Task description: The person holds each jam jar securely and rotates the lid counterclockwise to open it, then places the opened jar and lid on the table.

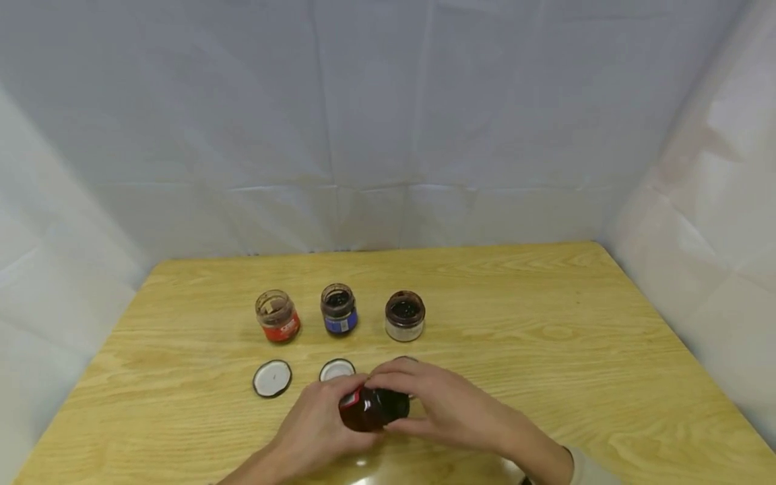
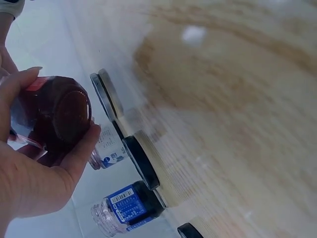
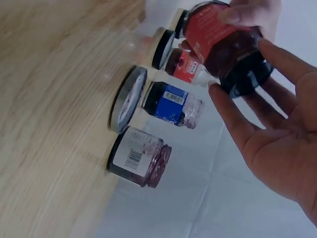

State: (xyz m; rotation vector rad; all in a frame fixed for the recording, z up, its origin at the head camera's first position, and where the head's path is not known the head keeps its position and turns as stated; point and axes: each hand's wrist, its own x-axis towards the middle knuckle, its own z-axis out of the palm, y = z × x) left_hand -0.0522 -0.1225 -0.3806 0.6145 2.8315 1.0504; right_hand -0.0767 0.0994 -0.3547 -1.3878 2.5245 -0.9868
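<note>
Near the front of the table, my left hand grips a glass jar of dark contents with a red label. The jar lies tilted on its side in the air, its base facing the left wrist camera. Its black lid is on the end toward my right hand. Thumb and fingers of that hand spread around the lid's rim, fingertips right at its edge. Beyond the hands lie two upturned lids, one left and one in the middle; a third lid is mostly hidden behind my right hand in the head view.
Three lidless jars stand in a row farther back: one with a red label, one with a blue label, one with a whitish label. Dark residue coats their glass. White sheeting surrounds the wooden table.
</note>
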